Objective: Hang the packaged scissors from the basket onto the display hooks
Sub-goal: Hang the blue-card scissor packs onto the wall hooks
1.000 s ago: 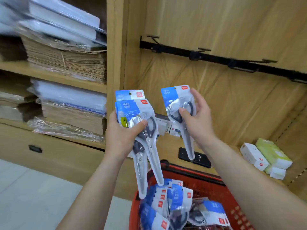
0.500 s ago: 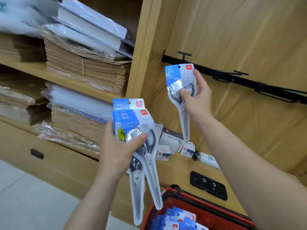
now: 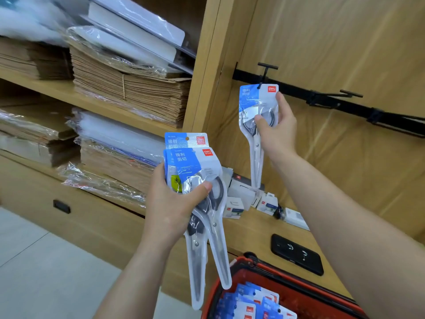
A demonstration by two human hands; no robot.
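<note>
My view starts at the fingertips. The thumb (image 3: 259, 118) lies across the front of the clear pouch and the fingers curl round its far edge, so the right hand (image 3: 277, 134) pinches the blue-and-white carded pack of grey-handled scissors (image 3: 250, 100) at the handle loops. That pack is raised against the wooden back panel (image 3: 345, 42). Its card top touches the leftmost black T-ended wire hook (image 3: 265, 71) on the black wall rail (image 3: 296, 93). The wire meets the card's upper edge near the hang hole, but I cannot tell from here whether the hole is on the wire.

I judge the step in hand to be threading this pack onto that hook. The next move calls for lining the small hole up with the hook tip, sliding the card back toward the rail, and easing the pinch only once the pack hangs on its own.

The pack's long axis runs close to vertical — header up, blade tips pointing down at the small white boxes (image 3: 234, 207) on the ledge.

The left hand (image 3: 170, 203) grips two matching scissor packs (image 3: 195, 162), thumb in front and fingers behind. They are fanned apart with headers up, and their tips slant down toward the red plastic basket (image 3: 287, 276), where further packs (image 3: 253, 302) lie. A neighbouring hook (image 3: 345, 94) on the rail — to the right — hangs bare.
</note>
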